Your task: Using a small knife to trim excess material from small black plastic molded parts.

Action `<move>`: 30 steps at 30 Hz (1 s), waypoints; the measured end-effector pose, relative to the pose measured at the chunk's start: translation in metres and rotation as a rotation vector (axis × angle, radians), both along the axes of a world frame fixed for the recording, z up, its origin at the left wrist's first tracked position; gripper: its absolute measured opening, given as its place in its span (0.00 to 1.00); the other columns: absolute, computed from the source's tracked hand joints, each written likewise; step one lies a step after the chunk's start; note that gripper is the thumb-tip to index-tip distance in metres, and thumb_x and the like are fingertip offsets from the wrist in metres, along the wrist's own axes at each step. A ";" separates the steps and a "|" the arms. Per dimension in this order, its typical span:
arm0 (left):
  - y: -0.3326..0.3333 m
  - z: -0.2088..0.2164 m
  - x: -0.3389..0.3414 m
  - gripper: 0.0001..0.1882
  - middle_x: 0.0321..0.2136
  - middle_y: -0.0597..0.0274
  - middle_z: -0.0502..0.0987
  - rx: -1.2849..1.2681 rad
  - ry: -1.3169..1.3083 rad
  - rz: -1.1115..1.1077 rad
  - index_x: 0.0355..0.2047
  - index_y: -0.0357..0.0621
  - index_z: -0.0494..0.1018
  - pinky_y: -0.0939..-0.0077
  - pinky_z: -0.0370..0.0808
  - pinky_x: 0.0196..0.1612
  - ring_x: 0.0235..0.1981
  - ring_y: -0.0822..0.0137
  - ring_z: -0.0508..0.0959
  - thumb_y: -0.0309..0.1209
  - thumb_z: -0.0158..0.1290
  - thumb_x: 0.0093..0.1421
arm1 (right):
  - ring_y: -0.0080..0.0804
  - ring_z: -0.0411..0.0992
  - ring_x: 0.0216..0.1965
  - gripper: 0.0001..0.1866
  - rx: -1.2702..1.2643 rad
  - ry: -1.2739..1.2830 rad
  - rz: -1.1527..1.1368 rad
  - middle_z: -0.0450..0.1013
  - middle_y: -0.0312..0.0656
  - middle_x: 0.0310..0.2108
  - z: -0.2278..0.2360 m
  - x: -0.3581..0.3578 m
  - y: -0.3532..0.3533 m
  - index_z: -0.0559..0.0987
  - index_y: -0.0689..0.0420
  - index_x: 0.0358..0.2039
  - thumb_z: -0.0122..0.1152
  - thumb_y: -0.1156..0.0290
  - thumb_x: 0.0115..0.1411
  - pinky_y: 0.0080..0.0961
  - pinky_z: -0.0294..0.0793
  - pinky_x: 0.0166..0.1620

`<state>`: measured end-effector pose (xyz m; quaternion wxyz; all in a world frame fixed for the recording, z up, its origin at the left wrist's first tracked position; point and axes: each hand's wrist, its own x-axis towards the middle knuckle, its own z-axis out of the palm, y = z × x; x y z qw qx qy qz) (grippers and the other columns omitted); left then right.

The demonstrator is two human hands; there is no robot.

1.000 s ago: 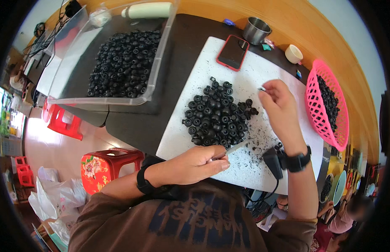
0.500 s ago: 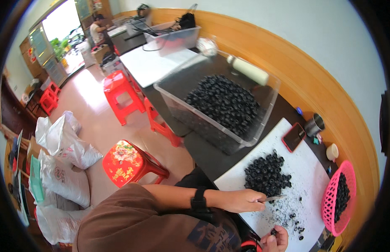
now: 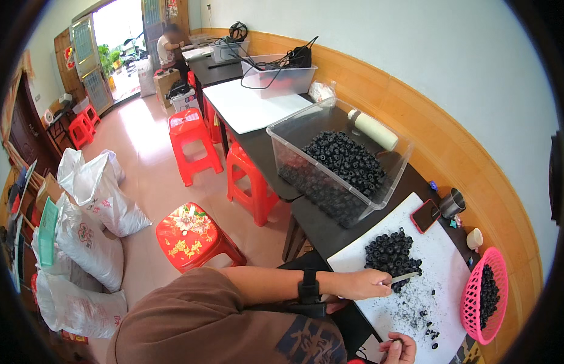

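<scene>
My left hand [image 3: 368,284], with a black band on the wrist, is closed around the handle of a small knife [image 3: 405,277]. The blade points right, at the near edge of a heap of small black ring-shaped parts [image 3: 391,253] on a white board [image 3: 370,309]. At the lower edge my right hand [image 3: 400,348] has its fingers pinched together on a small dark piece, apparently one of the black parts, mostly hidden by the fingers. Black shavings [image 3: 411,309] and several loose parts [image 3: 428,327] lie on the board between the hands and the basket.
A clear plastic bin [image 3: 379,209] full of black parts stands beyond the board. A pink basket [image 3: 467,303] with more parts is at right. Nearby are a phone [image 3: 425,216], metal cup [image 3: 453,203] and white cup [image 3: 475,238]. Red stools [image 3: 191,233] and white sacks [image 3: 91,242] occupy the floor.
The whole view has shifted, so the room shows more to the right and lower. The knife blade now lies closer to the heap's edge. My right hand keeps its pinch.
</scene>
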<state>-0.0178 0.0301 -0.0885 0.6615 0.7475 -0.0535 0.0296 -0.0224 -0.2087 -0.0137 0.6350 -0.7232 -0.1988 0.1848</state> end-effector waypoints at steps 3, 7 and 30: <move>-0.001 0.001 0.000 0.14 0.24 0.67 0.67 0.000 0.086 0.020 0.35 0.38 0.67 0.77 0.66 0.32 0.27 0.75 0.65 0.39 0.47 0.62 | 0.24 0.67 0.31 0.12 -0.077 -0.172 -0.216 0.71 0.38 0.31 -0.010 0.015 -0.012 0.73 0.62 0.40 0.52 0.67 0.62 0.22 0.68 0.36; -0.002 -0.001 0.001 0.15 0.24 0.68 0.67 -0.052 0.189 0.021 0.35 0.38 0.67 0.77 0.66 0.32 0.27 0.75 0.65 0.40 0.47 0.62 | 0.23 0.64 0.29 0.15 -0.114 -0.213 -0.374 0.68 0.37 0.30 -0.026 0.041 -0.030 0.72 0.62 0.43 0.51 0.65 0.63 0.20 0.66 0.34; -0.024 0.039 -0.005 0.15 0.14 0.76 0.60 -0.020 0.465 0.179 0.40 0.45 0.67 0.86 0.52 0.11 0.10 0.82 0.58 0.42 0.48 0.60 | 0.17 0.62 0.30 0.10 0.344 -0.183 -0.399 0.64 0.33 0.29 -0.089 0.078 -0.044 0.70 0.62 0.36 0.58 0.82 0.53 0.13 0.62 0.36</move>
